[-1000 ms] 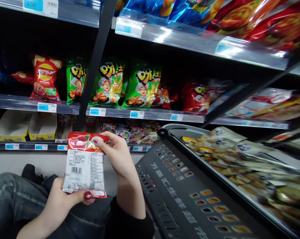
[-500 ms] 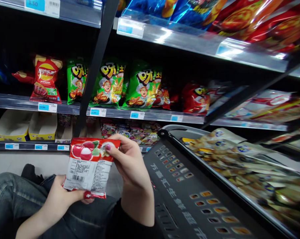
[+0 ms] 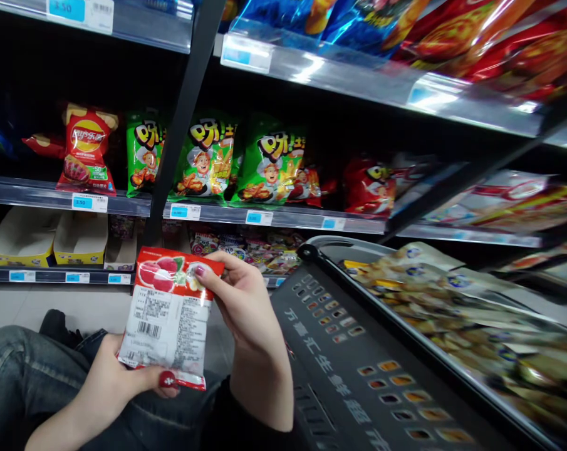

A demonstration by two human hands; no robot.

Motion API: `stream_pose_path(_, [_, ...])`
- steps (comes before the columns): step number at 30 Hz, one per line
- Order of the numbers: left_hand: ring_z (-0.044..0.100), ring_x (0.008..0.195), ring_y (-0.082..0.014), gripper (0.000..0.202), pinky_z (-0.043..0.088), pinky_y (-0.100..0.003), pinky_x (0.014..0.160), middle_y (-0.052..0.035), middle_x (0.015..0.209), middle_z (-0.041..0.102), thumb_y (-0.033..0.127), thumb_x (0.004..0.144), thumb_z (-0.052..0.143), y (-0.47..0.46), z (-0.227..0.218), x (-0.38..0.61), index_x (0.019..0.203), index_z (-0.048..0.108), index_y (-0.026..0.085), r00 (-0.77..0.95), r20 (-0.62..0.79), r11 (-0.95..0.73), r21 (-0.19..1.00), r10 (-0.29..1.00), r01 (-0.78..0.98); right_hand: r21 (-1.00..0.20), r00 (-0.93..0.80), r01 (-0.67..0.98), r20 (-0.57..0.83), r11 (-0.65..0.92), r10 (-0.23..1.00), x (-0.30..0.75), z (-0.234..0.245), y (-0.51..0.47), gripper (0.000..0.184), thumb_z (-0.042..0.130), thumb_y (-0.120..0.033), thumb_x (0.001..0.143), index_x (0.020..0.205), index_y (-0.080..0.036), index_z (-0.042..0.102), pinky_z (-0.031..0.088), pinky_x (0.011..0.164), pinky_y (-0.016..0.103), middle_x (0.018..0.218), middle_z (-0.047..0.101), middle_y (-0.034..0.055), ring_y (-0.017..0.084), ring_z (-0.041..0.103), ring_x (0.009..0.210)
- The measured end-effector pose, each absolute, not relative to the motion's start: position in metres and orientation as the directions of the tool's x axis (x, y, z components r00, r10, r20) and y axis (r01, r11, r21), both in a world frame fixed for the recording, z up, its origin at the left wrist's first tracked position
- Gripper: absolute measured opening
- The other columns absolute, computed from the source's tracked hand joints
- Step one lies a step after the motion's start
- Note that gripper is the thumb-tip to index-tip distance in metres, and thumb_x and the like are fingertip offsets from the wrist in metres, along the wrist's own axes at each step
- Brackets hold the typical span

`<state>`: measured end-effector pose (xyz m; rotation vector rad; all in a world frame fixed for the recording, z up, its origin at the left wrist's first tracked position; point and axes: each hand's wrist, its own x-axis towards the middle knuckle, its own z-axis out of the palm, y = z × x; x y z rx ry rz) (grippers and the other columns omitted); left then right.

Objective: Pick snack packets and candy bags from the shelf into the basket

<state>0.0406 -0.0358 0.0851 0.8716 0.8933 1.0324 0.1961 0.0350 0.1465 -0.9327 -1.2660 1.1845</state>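
Between my two hands is a small red and white snack packet (image 3: 170, 313), its printed back with a barcode facing me. Pink-red fruit is pictured along its red upper band. My left hand (image 3: 109, 388) pinches the lower left edge, thumb lying across the bottom seal. At the upper right corner, my right hand (image 3: 240, 307) grips the packet with its thumb on the front and fingers behind. Just right of my right hand stands a dark grey shopping basket (image 3: 330, 357) with several brown and clear snack packets (image 3: 452, 326) inside.
Ahead, a shelf (image 3: 283, 216) carries green snack bags (image 3: 269, 163), a red chip bag (image 3: 86, 150) and another red bag (image 3: 370, 188). Cardboard trays (image 3: 79, 238) and small packets (image 3: 264, 247) sit on the level below. Blue and red bags hang over the upper shelf. My bent knee (image 3: 10, 369) is at lower left.
The packet has tilted more upright and been spread flatter, so more of its back shows. Its lower edge has moved slightly down. Both hands keep their hold; basket and shelves look unchanged.
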Motion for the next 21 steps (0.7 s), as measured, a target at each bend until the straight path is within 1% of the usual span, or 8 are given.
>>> stream_pose_path(3, [0.066,0.052,-0.0206,0.014,0.055,-0.029,0.055,-0.0050,0.060,0.072,0.022,0.057,0.076,-0.039,0.088,0.039,0.066,0.072,0.013,0.254,-0.202,0.280,0.904,0.946,-0.324,-0.987,-0.073,-0.090,0.139,0.133,0.987,0.194,0.142,0.042,0.021,0.073,-0.032,0.059,0.064,-0.017,0.059,0.039,0.047,0.022,0.058,0.060,-0.0013,0.011,0.052,0.050])
stream_pose_path(8, [0.066,0.053,-0.0209,0.014,0.055,-0.028,0.055,-0.0054,0.061,0.072,0.025,0.058,0.075,-0.040,0.089,0.037,0.066,0.073,0.014,0.264,-0.191,0.268,0.917,0.945,-0.295,-0.994,-0.119,-0.084,0.077,0.067,0.990,0.192,0.135,0.052,0.023,0.073,-0.032,0.056,0.062,-0.017,0.058,0.040,0.048,0.023,0.056,0.059,-0.0020,0.012,0.052,0.049])
stream_pose_path(16, [0.066,0.050,-0.0204,0.010,0.055,-0.027,0.053,-0.0041,0.055,0.071,0.023,0.059,0.075,-0.040,0.091,0.036,0.062,0.072,0.015,0.250,-0.215,0.285,0.913,0.944,-0.293,-0.994,-0.141,-0.100,0.065,0.051,0.988,0.192,0.131,0.055,0.020,0.072,-0.031,0.059,0.063,-0.016,0.058,0.040,0.051,0.022,0.057,0.059,-0.0027,0.010,0.052,0.051])
stream_pose_path(21, [0.066,0.050,-0.0205,0.008,0.055,-0.027,0.053,-0.0036,0.053,0.071,0.023,0.058,0.075,-0.042,0.093,0.034,0.060,0.072,0.015,0.265,-0.215,0.292,0.910,0.940,-0.295,-0.996,-0.157,-0.088,0.043,0.029,0.987,0.193,0.129,0.058,0.018,0.072,-0.026,0.057,0.063,-0.016,0.058,0.038,0.049,0.021,0.056,0.059,-0.0033,0.009,0.051,0.050])
